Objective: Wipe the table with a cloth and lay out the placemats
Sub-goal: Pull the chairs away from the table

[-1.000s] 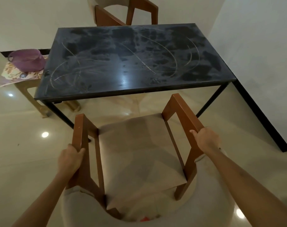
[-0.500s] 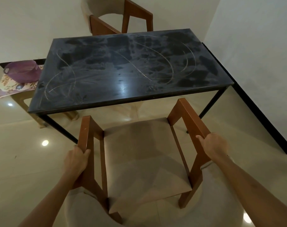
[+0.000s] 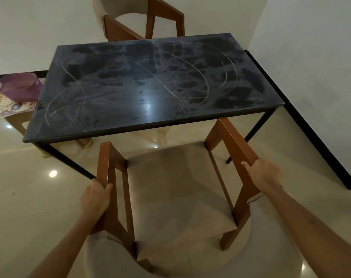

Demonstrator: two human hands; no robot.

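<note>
A black rectangular table (image 3: 150,85) stands ahead, its top smeared with dust and curved streaks. In front of it is a brown wooden armchair (image 3: 178,189) with a beige seat, facing the table. My left hand (image 3: 95,199) grips the chair's left armrest. My right hand (image 3: 264,174) grips the right armrest. A flowered placemat (image 3: 2,105) lies on a small wooden stool at the left, under a purple basket (image 3: 18,87). No cloth is visible.
A second brown chair (image 3: 144,19) stands at the table's far side. White walls with a black skirting (image 3: 319,137) close off the right. Glossy beige floor tiles (image 3: 30,197) spread to the left of the chair.
The chair has slid back away from the table with both hands holding its armrests, and the view has shifted so the table sits lower in the frame.
</note>
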